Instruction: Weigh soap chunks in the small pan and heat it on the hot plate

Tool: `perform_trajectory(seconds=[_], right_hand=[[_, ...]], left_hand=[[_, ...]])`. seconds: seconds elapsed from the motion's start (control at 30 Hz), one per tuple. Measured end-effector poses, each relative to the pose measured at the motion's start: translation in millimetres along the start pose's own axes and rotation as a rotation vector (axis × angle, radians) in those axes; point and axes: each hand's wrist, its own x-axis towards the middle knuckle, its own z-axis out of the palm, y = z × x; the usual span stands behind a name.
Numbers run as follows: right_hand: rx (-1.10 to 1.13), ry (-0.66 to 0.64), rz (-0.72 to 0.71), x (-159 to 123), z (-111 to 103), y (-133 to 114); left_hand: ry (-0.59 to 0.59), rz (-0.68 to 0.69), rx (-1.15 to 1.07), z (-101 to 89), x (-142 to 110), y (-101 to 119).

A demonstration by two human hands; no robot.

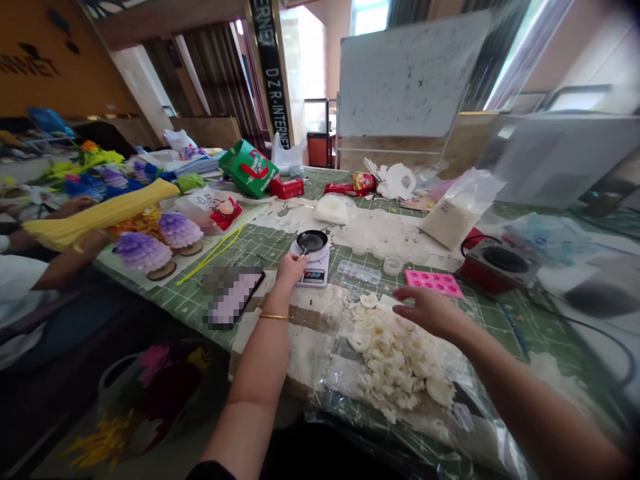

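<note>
small black pan (pixel 313 241) is over a pale digital scale (pixel 314 277), contact unclear, its handle clamped in a person's left hand (pixel 293 268); the right hand (pixel 425 309), thumb and fingers apart, hovers near white chunks (pixel 400 360) and a pink mold (pixel 435 283).

Your left hand (pixel 293 268) is gripping near centre frame, left forearm (pixel 261 370) is reaching from lower centre, right hand (pixel 429 309) is hovering uncurled, right of centre
</note>
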Motion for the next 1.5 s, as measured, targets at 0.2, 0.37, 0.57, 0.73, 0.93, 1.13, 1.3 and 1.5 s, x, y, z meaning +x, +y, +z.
perform_trajectory(seconds=[0.2, 0.37, 0.57, 0.73, 0.93, 1.13, 1.3, 1.5], right_hand=[[-0.189, -0.191, -0.007, 39, 10, -19], [-0.276, -0.208, 0.003, 60, 22, -33], [-0.392, -0.194, -0.018, 72, 30, -45], [-0.413, -0.209, -0.024, 69, 34, -46], [-0.336, -0.2, 0.016, 62, 14, -46], [-0.237, -0.076, 0.05, 60, -43, -53], [-0.288, 0.08, 0.021, 79, -54, -72], [-0.357, 0.08, 0.035, 119, -29, -81]], left_hand=[[-0.028, -0.02, -0.246, 7.3, -4, -11], [-0.005, -0.054, -0.357, 10.2, -5, -12], [-0.086, -0.116, -0.383, 13.8, -4, -10], [-0.113, -0.078, -0.434, 12.3, -3, -11], [-0.166, 0.017, -0.502, 9.6, -11, -4], [-0.385, 0.047, -0.519, 11.5, -28, 7], [-0.561, 0.047, -0.515, 14.7, -39, 11], [-0.648, 0.052, -0.505, 16.5, -42, 11]])
